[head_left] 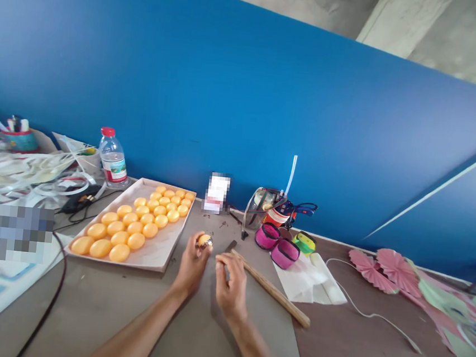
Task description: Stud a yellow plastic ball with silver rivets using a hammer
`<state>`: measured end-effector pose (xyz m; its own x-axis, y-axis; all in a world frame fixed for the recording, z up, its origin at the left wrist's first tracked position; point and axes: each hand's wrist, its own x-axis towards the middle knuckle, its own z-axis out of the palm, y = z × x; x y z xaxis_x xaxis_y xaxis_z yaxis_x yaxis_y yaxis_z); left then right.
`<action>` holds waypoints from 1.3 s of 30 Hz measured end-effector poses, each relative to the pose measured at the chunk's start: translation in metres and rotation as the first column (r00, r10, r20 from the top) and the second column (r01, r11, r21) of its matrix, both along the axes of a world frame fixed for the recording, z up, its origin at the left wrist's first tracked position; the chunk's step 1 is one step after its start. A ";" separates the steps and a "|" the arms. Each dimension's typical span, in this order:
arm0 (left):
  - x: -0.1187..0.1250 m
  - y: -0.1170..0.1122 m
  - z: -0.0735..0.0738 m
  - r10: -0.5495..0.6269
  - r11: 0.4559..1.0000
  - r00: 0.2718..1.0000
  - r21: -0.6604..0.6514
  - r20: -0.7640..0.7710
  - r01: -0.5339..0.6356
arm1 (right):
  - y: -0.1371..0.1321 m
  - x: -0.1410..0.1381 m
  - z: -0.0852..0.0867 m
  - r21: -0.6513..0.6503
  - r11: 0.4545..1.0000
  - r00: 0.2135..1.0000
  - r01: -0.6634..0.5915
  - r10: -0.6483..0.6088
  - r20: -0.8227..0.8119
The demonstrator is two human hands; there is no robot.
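Note:
My left hand [194, 261] is closed around an orange ping-pong ball [204, 240] with a shiny silvery patch on its right side. My right hand [231, 283] is just to the right, apart from the ball, with thumb and fingertips pinched together; anything between them is too small to make out. Beside and partly behind the right hand lies a tool with a long wooden handle [280, 292] and a dark metal head, like a hammer. To the left, a shallow white box lid [158, 258] holds several more orange balls [136, 240] in rows.
A red-capped water bottle [113, 161] stands behind the box lid. Magenta rolls [284, 254], a yellow-green roll [304, 242] and white paper [314, 281] lie at right. Pink paper fans [397, 269] are farther right. A black cable [56, 295] and plastic strips [32, 173] lie left; a blue partition [249, 101] rises behind.

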<state>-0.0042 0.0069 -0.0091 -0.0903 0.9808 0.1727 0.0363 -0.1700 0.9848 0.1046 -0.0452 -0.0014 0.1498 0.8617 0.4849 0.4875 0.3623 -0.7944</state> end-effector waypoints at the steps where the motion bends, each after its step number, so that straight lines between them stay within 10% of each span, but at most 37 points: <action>1: 0.000 0.000 0.000 -0.001 1.000 0.999 0.003 -0.044 0.001 | 0.001 0.004 0.000 0.043 0.997 0.990 0.061 -0.066 0.126; 9: 0.000 -0.002 0.002 -0.027 0.997 0.974 0.070 -0.225 0.043 | 0.018 0.032 -0.018 0.039 0.894 0.720 0.447 -0.385 0.577; 21: 0.002 -0.007 0.005 -0.153 0.985 0.958 0.038 -0.243 0.167 | 0.022 0.043 -0.022 0.107 0.889 0.664 0.445 -0.407 0.627; 27: 0.000 0.002 0.001 -0.116 0.985 0.970 -0.102 0.213 0.140 | 0.012 0.030 -0.004 0.264 0.881 0.709 0.393 -0.473 0.523; 32: 0.001 0.001 0.011 -0.105 0.928 0.716 -0.191 0.690 0.320 | 0.000 0.014 0.007 0.356 0.911 0.793 0.208 -0.370 0.484; 39: 0.006 -0.007 0.015 -0.122 0.781 0.553 -0.264 0.824 0.566 | -0.002 0.010 0.011 0.379 0.909 0.799 0.173 -0.354 0.486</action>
